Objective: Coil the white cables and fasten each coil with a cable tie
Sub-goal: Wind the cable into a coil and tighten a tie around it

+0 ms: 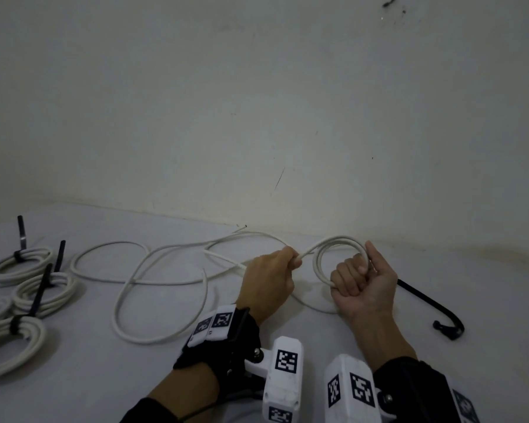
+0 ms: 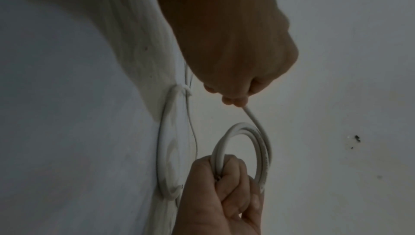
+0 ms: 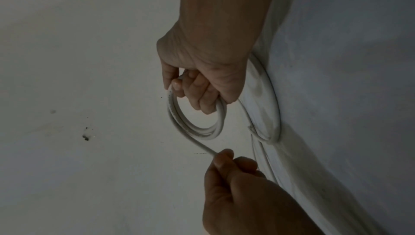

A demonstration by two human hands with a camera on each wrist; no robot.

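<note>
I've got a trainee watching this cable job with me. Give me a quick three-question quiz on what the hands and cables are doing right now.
1. True or false: the right hand grips a small coil of white cable.
2. What does the left hand pinch? A) a cable tie B) the cable strand feeding the coil C) nothing
3. Fill in: the loose black cable tie lies on the table to the ____ of the right hand.

Key: 1 true; 2 B; 3 right. Finished tied coils sit far left.
</note>
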